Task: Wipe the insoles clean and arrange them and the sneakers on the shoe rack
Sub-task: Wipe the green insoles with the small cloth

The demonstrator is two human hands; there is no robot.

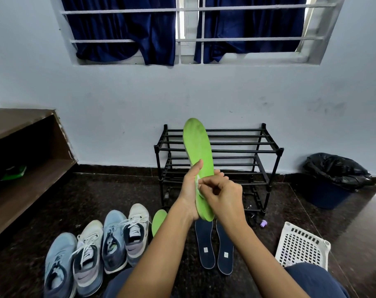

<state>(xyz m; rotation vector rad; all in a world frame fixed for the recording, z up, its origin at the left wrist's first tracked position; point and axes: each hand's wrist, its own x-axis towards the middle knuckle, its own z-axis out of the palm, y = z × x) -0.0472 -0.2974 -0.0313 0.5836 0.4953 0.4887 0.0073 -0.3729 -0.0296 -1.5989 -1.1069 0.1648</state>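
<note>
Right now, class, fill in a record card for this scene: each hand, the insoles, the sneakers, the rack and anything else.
left hand: holds green insole upright
right hand: pinches wipe against that insole
floor insoles: second green insole; two navy insoles side by side
sneakers: four, in a row on the floor
rack: black, by the wall, no shoes seen on it
other: bin, basket

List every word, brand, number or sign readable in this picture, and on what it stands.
No words or numbers are legible.
Pale square labels on the two dark navy foam insoles: too small.
Tongue tags of the white laced sneakers: blurred.
Their heels: a dark swoosh-like mark, no words.
</note>
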